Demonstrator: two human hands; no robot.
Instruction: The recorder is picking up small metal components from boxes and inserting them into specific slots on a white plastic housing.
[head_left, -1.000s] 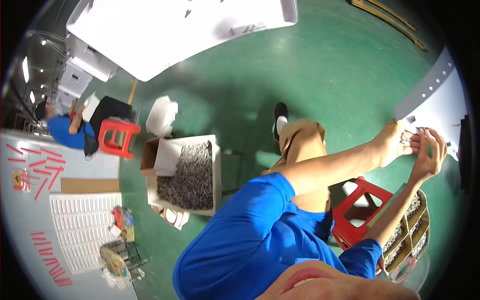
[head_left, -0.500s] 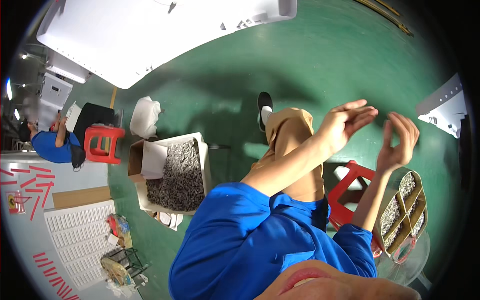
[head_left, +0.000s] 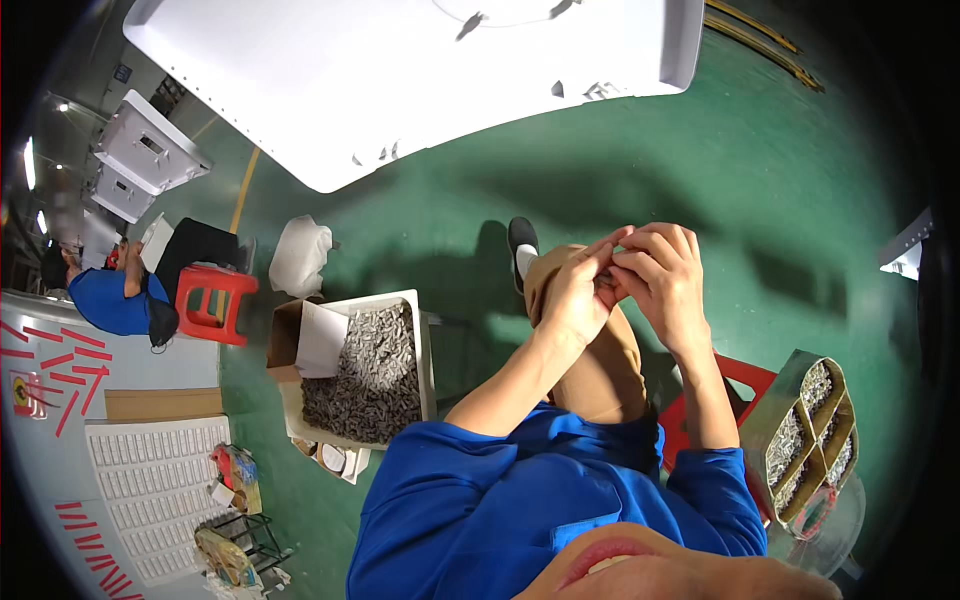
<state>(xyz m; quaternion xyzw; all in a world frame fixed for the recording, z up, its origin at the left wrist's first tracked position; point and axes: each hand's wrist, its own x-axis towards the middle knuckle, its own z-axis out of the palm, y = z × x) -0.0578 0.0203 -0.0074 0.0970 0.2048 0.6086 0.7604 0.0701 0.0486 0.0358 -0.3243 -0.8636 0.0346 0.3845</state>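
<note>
Fingertips of the left hand (head_left: 572, 305) and right hand (head_left: 672, 290) meet above the tan trouser leg (head_left: 615, 385), well apart from the near edge of the white worktop (head_left: 420, 90). Green floor (head_left: 450, 190) spans that gap and runs on to the right of the hands. On the left, the rim of the white bin (head_left: 427, 385), heaped with small grey pieces, lies away from the left forearm; on the right, a divided box (head_left: 772, 410) of metal bits stands near the right forearm.

Both elbows are bent, forearms angled inward. The left hand is cupped, apparently pinching a small grey piece (head_left: 605, 279) that its fingers partly hide. The right hand curls over those fingertips, knuckles up; whether it grips the piece too, I cannot tell. Far left, a seated co-worker (head_left: 108, 300) wears blue.
</note>
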